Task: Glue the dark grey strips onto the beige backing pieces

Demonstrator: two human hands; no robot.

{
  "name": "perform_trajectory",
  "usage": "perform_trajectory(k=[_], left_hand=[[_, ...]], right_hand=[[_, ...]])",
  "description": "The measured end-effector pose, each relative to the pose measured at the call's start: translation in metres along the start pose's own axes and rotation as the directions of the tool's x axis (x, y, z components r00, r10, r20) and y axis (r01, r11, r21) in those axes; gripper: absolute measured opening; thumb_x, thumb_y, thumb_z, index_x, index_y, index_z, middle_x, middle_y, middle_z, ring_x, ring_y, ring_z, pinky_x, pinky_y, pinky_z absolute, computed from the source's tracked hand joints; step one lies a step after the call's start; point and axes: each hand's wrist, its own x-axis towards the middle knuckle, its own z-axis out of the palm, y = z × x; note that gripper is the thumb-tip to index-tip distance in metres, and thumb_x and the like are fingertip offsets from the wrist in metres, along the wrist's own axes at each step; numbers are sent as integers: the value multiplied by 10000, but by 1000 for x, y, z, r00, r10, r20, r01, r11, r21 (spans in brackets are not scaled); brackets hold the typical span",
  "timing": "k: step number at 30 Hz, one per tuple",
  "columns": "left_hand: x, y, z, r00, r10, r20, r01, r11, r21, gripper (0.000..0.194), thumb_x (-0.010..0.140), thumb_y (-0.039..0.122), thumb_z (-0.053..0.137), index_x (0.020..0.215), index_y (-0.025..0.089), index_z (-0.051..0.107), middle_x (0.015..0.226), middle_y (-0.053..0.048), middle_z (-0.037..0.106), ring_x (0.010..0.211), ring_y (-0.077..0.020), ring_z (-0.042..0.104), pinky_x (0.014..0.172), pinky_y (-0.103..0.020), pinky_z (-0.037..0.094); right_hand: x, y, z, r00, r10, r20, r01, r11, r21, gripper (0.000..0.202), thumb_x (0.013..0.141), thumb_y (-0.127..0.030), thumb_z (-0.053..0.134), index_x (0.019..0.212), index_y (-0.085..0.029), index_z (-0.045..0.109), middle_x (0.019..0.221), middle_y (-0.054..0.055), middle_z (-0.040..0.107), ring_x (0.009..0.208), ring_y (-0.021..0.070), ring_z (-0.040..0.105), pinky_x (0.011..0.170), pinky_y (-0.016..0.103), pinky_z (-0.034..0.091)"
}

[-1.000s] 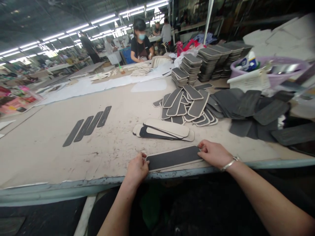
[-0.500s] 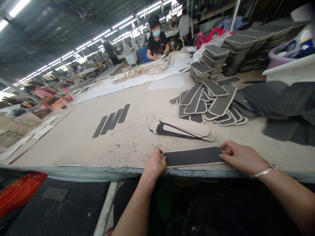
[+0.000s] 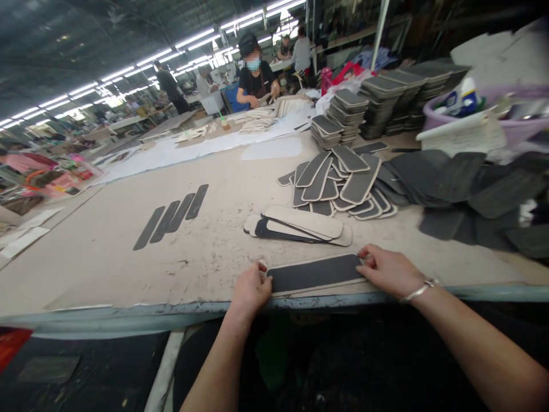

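A long dark grey panel with a pale border [image 3: 315,273] lies at the table's near edge, in front of me. My left hand [image 3: 253,288] is closed on its left end, thumb and fingers pinching the corner. At the other end my right hand [image 3: 388,270], with a bangle on the wrist, pinches the upper right corner. Below the panel's lower right edge a pale strip peeks out, apparently another layer. Just beyond the panel rests a small pile of beige and black rounded strips [image 3: 302,223], touched by neither hand.
Loose grey panels [image 3: 360,183] lie heaped beyond my right hand, with stacked panels [image 3: 343,117] behind. Several dark strips [image 3: 171,217] lie in a row at left. A purple basin [image 3: 525,129] stands far right. Across the table a masked person [image 3: 257,80] handles pale pieces.
The whole view has swung to the right, so things sit further left. Both hands keep their hold on the panel's ends; the panel now sits slightly askew over the pale layer beneath.
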Motion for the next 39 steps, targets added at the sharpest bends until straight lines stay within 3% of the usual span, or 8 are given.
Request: perform_trajectory(k=[8, 13, 21, 24, 27, 33, 36, 39], left_hand=[[1, -4, -8, 999, -41, 19, 40, 997, 69, 241, 753, 413, 543, 895, 228, 481, 623, 19, 603, 659, -179, 583, 559, -251, 323], [0, -4, -6, 1000, -23, 20, 21, 994, 106, 205, 762, 401, 538, 877, 235, 501, 661, 12, 617, 680, -175, 588, 565, -247, 331], [2, -7, -4, 999, -21, 37, 17, 996, 93, 225, 761, 410, 529, 888, 228, 501, 730, -4, 639, 693, -177, 590, 572, -251, 344], [2, -8, -4, 999, -15, 35, 12, 995, 100, 245, 762, 427, 520, 891, 220, 499, 777, -29, 641, 703, -182, 589, 579, -255, 350], [3, -8, -3, 999, -24, 42, 19, 993, 114, 249, 758, 433, 520, 884, 220, 494, 797, -38, 640, 716, -191, 589, 584, -260, 358], [3, -8, -3, 999, -21, 41, 15, 991, 135, 245, 770, 432, 497, 886, 216, 487, 789, -42, 637, 712, -196, 589, 585, -265, 361], [4, -8, -3, 999, -4, 46, -3, 991, 137, 241, 766, 422, 505, 894, 219, 486, 787, -41, 637, 710, -199, 589, 582, -266, 357], [4, -8, -4, 999, 1, 54, -8, 992, 124, 228, 768, 406, 515, 901, 224, 484, 775, -33, 637, 716, -195, 590, 585, -260, 357]], right_hand=[[-5, -7, -4, 999, -26, -46, 22, 995, -97, 233, 728, -306, 527, 946, -224, 515, 654, -27, 624, 637, 158, 575, 576, 255, 338], [-10, -14, -2, 997, -49, -59, 34, 973, -230, 238, 756, -335, 483, 964, -228, 526, 676, 17, 628, 622, 190, 577, 542, 272, 324], [-12, -3, -12, 997, 54, -54, -69, 939, -336, 420, 746, -608, 426, 839, -227, 578, 636, 56, 608, 619, 246, 582, 518, 316, 350], [-18, -17, -9, 972, -73, -223, 8, 960, -280, 316, 804, -468, 430, 957, -224, 559, 734, 26, 631, 669, 200, 592, 574, 303, 401], [-22, -36, -2, 884, -188, -427, 34, 938, -344, 308, 835, -317, 405, 1083, -189, 534, 921, 66, 630, 793, 202, 594, 653, 308, 432], [-15, -31, -4, 911, -180, -371, -23, 876, -482, 298, 799, -197, 427, 1032, -157, 608, 916, 115, 628, 807, 262, 591, 650, 371, 474], [-19, -40, 3, 852, -311, -421, 137, 908, -395, 372, 845, -215, 399, 1182, -123, 529, 1087, 128, 594, 959, 242, 558, 807, 373, 469], [-27, -68, 23, 734, -604, -311, 511, 792, -333, 414, 878, -268, 403, 1261, -123, 463, 1235, 108, 520, 1144, 211, 449, 972, 342, 382]])
